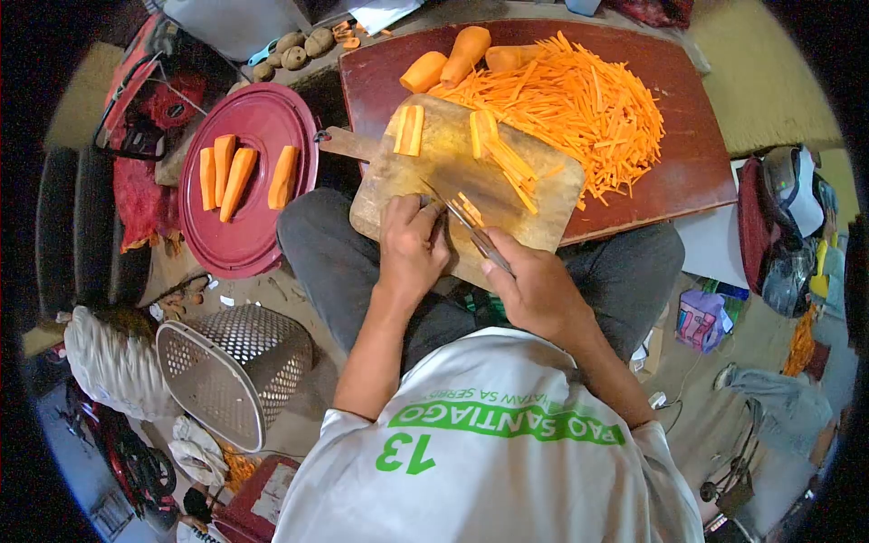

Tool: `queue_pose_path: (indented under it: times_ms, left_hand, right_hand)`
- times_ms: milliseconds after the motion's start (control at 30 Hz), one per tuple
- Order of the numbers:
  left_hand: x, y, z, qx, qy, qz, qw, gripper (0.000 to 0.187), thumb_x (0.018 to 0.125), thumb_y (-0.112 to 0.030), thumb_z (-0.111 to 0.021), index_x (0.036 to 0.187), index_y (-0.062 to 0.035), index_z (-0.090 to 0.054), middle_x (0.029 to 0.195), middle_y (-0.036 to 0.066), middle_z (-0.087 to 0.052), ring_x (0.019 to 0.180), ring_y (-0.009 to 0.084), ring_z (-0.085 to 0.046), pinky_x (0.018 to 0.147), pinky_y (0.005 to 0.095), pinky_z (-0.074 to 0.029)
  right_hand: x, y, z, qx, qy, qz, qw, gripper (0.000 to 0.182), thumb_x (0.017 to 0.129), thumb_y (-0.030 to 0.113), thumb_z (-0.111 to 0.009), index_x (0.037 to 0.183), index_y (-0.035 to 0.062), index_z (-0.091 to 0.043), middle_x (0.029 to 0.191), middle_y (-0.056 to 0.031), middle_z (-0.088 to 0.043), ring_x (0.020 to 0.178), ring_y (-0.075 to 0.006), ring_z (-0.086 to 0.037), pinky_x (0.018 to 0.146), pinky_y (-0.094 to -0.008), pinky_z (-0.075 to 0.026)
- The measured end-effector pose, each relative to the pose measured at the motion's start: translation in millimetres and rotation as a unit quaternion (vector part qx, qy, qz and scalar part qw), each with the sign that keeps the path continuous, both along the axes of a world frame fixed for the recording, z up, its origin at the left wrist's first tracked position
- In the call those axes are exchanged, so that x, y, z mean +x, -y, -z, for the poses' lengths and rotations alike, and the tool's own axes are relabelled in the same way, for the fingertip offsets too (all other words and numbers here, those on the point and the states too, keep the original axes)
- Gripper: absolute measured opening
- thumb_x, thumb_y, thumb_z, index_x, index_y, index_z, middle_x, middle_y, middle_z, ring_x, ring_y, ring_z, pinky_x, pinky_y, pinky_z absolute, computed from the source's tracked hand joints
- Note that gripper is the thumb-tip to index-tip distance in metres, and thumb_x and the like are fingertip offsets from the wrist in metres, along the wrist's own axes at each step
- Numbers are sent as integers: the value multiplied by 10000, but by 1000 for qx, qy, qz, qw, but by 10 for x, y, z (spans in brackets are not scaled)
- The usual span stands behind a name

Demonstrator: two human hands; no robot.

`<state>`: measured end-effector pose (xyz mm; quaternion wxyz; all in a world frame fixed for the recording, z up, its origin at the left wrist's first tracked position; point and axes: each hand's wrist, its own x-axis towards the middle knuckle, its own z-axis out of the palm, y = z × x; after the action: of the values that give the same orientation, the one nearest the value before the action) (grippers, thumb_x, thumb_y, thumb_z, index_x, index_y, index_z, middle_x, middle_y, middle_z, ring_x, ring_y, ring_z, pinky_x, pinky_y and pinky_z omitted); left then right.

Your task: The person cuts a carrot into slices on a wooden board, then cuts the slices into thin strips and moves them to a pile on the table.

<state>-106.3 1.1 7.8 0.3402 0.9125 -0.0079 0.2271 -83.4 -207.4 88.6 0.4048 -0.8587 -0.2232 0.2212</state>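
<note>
My right hand [534, 281] grips a knife [480, 240], its blade slanting up and left over the wooden cutting board [380, 199]. Curled fingers of my left hand [414, 240] rest on the board beside the blade; whatever they hold, if anything, is hidden. A few cut carrot sticks [468, 210] lie against the blade's right side. Farther up the board are carrot slices [410, 131] on the left and a partly fanned stack of carrot strips [511, 167] on the right.
A large heap of carrot strips [588, 109] and thick peeled carrots [466, 56] cover much of the red table [697, 172]. Several carrot pieces [240, 181] lie on a round red lid [235, 253] at left. Below it, a perforated basket [204, 362] lies tipped over.
</note>
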Motion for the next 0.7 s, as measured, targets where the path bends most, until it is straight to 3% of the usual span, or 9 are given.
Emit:
queue_pose_path:
  times_ms: [167,267,367,467,700]
  left_hand:
    - [-26,9,34,-15,15,-6,1000,215,759,47,-753,973,43,-752,937,178,-621,920,390,-599,847,481,-494]
    - [-10,-1,53,-24,30,-8,999,205,765,44,-757,970,36,-752,930,171,-623,908,386,-600,843,480,-496]
    - [-13,5,46,-15,30,-5,999,187,778,43,-763,965,29,-751,923,162,-625,901,380,-602,840,479,-497]
    - [-12,8,47,4,22,-5,1000,177,792,31,-775,969,26,-756,944,168,-642,907,387,-613,834,480,-508]
    - [-13,-10,32,27,7,6,1000,183,808,-11,-797,987,17,-777,1002,186,-682,967,407,-632,875,495,-522]
  right_hand:
    - [-11,50,66,54,24,-16,998,441,1055,200,-611,1440,-15,-601,1013,-307,-733,961,-503,-726,815,-511,-564]
    - [33,96,-25,57,-23,-1,998,425,1051,180,-624,1425,-21,-627,1031,-274,-755,951,-393,-768,829,-459,-570]
    - [234,237,-154,14,-145,41,989,394,1055,150,-628,1403,-32,-656,1061,-216,-775,977,-230,-747,876,-392,-566]
    - [420,481,39,53,-59,45,996,380,1063,132,-625,1403,-35,-665,1073,-165,-775,1009,-150,-691,916,-354,-554]
    - [597,779,14,43,32,37,998,363,1040,124,-657,1362,-40,-684,1058,-158,-781,959,-178,-711,893,-365,-568]
